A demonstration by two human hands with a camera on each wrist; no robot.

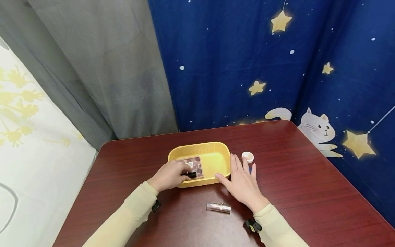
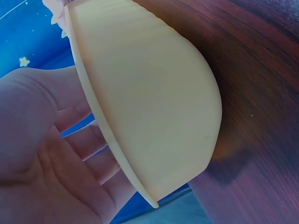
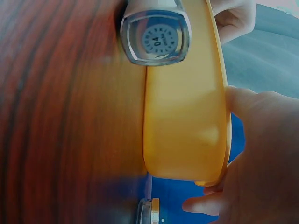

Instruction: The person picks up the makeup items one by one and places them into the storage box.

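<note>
My left hand [image 1: 172, 175] reaches over the near left rim of a yellow plastic basket [image 1: 217, 163]. Between its thumb and fingers it pinches a small black cylinder, probably a cosmetic tube [image 1: 192, 175], low over an eyeshadow palette [image 1: 197, 164] lying in the basket's left side. The left wrist view shows that hand across the rim, with the tube hidden behind the basket wall. My right hand [image 1: 243, 185] rests on the basket's right end, fingers spread along the outside and thumb at the near rim [image 3: 227, 102].
A silver lipstick tube [image 1: 218, 207] with a clear end lies on the dark red table [image 1: 296, 192], in front of the basket. Beyond the right fingers sits a small white-rimmed round pot [image 1: 248, 157], with a bit of something blue [image 1: 250, 169] by the fingers.
</note>
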